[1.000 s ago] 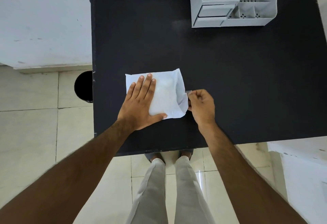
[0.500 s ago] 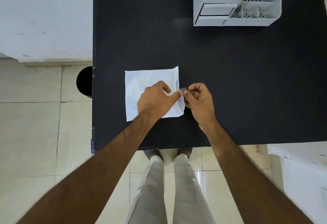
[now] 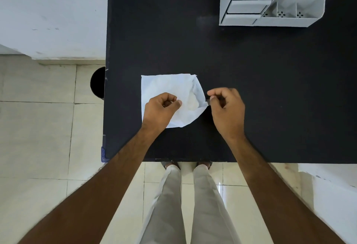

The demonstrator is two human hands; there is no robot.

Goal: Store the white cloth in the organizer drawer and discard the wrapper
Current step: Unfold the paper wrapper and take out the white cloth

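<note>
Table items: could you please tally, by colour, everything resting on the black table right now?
White: 1, the wrapper with the white cloth showing inside, pinched by the left hand and right hand.
Grey: 1, the organizer.
Total: 2.

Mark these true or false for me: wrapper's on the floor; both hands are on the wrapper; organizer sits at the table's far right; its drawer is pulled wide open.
1. The wrapper lies on the floor. False: it is on the black table.
2. Both the left hand and right hand pinch the wrapper. True.
3. The organizer sits at the table's far right. True.
4. The organizer's drawer is wide open. False: it looks closed.
</note>
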